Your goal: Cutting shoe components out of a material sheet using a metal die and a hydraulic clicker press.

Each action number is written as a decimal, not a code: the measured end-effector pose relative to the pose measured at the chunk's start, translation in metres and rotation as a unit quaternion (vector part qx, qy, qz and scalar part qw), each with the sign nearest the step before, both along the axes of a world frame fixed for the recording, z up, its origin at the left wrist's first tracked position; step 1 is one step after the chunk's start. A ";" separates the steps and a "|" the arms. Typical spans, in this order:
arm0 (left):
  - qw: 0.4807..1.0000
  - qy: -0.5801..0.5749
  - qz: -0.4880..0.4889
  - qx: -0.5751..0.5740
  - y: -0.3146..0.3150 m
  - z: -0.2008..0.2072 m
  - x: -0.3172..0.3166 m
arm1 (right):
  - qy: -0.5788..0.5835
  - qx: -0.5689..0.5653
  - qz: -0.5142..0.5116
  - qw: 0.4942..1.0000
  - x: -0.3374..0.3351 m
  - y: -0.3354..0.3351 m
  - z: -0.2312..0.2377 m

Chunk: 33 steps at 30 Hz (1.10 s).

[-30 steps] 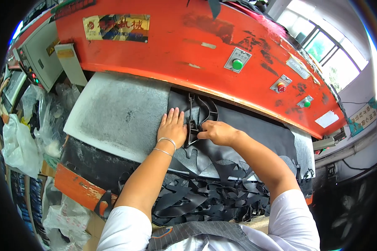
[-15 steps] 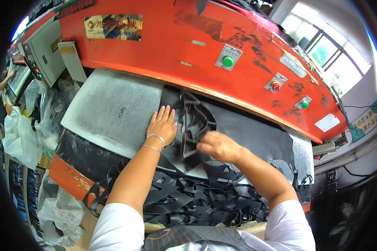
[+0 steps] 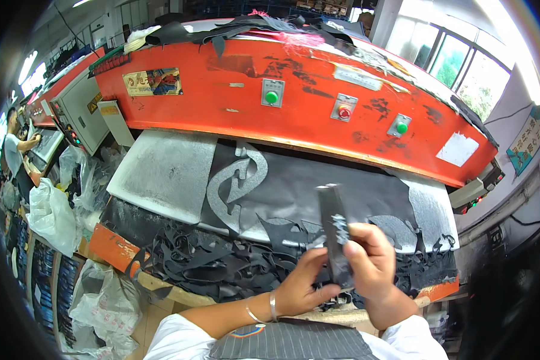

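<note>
In front of my body I hold up a dark metal cutting die [image 3: 333,231], seen nearly edge-on and somewhat blurred. My right hand [image 3: 375,261] is wrapped round its right side. Lower down, my left hand [image 3: 306,282], with bangles at the wrist, is closed against its left side; part of those fingers is hidden behind the die. Beyond lies a black leather-like sheet [image 3: 342,186] on a pale cutting board [image 3: 162,174]. Curved shapes are cut out of the sheet at its left, and the pale board shows through.
Black offcuts [image 3: 216,258] are heaped along the near edge of the board. Behind it runs a red press beam [image 3: 222,114] with green buttons [image 3: 271,97] and a red knob [image 3: 344,111]. Plastic bags [image 3: 54,213] hang at the left, where another person [image 3: 18,144] works.
The cutting die has been lifted off the sheet and brought close to my body, leaving cut-out shapes there. Both hands have drawn back with it, and the view has tilted up.
</note>
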<state>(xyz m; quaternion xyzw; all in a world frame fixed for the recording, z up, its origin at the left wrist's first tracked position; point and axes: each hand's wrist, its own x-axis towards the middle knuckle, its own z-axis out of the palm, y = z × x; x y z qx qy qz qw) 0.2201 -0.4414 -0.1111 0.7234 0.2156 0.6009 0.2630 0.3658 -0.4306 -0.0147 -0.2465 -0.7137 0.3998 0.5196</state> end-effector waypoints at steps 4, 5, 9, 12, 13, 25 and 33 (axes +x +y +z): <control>0.955 -0.155 -0.156 -0.199 -0.024 0.005 0.028 | -0.013 0.128 0.002 0.992 0.024 -0.003 -0.037; 0.953 -0.162 -0.101 -0.235 -0.025 0.005 0.028 | -0.085 0.217 -0.008 0.972 0.035 0.001 -0.043; 0.833 -0.334 -0.257 -0.358 -0.032 0.002 0.031 | -0.144 0.196 0.093 0.965 0.059 -0.005 -0.066; 0.843 -0.278 -0.257 -0.382 -0.036 0.002 0.040 | -0.213 0.187 0.108 0.953 0.075 -0.006 -0.066; 0.877 -0.220 -0.208 -0.374 -0.035 0.002 0.042 | -0.276 0.172 0.129 0.937 0.079 -0.006 -0.064; 0.842 -0.357 -0.169 -0.367 -0.024 -0.003 0.006 | -0.212 0.304 0.072 0.926 0.038 -0.004 -0.086; 0.851 -0.307 0.056 -0.423 -0.008 -0.039 -0.092 | -0.253 0.028 0.133 0.958 0.018 0.027 -0.054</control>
